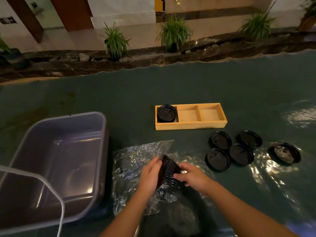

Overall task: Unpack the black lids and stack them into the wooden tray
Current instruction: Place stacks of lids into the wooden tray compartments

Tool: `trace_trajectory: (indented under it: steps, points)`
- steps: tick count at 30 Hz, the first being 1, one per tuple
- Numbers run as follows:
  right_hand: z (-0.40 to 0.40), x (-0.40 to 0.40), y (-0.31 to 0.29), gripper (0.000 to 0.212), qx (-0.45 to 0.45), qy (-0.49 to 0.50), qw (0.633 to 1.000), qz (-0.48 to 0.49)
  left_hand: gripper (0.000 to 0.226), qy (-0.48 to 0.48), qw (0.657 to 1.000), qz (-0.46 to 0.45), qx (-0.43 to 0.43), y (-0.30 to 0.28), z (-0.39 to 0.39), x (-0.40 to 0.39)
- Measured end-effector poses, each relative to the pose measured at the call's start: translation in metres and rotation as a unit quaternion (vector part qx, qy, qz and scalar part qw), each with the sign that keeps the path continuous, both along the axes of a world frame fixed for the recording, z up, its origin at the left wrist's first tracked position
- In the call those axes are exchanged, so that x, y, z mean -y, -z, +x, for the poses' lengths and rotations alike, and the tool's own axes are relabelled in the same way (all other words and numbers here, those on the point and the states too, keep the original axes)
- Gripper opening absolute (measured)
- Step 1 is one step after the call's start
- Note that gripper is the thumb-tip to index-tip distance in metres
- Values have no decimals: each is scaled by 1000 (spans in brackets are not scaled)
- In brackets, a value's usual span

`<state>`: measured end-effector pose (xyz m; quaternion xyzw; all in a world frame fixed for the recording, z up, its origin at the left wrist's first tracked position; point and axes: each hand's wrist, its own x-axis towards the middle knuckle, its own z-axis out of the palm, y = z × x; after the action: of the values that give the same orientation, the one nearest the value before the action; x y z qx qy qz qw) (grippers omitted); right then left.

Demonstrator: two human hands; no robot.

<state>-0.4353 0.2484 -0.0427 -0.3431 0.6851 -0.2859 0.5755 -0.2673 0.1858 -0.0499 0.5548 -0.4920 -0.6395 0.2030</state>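
A nested row of black lids (168, 171) lies on its side over a crumpled clear plastic bag (135, 161). My left hand (150, 177) grips the row's left end and my right hand (191, 177) pinches its right end. The wooden tray (191, 124) with three compartments sits further back; its left compartment holds black lids (166, 113), the other two hold nothing. Several loose black lids (220, 140) lie flat on the table to the tray's front right, one of them (284, 152) apart at the far right.
A grey plastic tub (56, 161) stands at the left with nothing in it, a clear rim (42, 180) overlapping its near corner. The dark green table (171, 86) ends at a planter ledge with grassy plants (173, 34) behind.
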Motion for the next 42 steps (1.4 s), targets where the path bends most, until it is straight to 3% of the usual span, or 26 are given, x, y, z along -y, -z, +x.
trace_trajectory:
  steps: [3,5,13,18,22,25,31,36,42]
  points:
    - [1,0,-1,18,6,-2,1000,0,59,51,998,-23,23,9,4,-6]
    - [0,0,-2,17,12,-4,1000,4,67,53,998,-34,29,12,3,-11]
    - [-3,0,3,34,7,-5,1000,7,71,27,997,-53,53,22,5,-19]
    - [-8,1,0,28,16,-14,1000,4,71,44,996,-58,46,27,6,-19]
    - [-9,1,-6,41,32,-49,998,8,74,59,995,-71,36,22,4,-21]
    - [-9,3,-4,30,22,-58,998,20,65,59,996,-64,26,23,5,-22]
    - [-13,5,-5,34,33,-73,996,43,92,57,996,-61,20,25,7,-21]
    - [-20,4,-4,38,41,-72,995,53,93,56,997,-50,27,30,9,-22]
    - [-20,4,-2,23,26,-52,998,20,67,69,996,-55,28,27,8,-23]
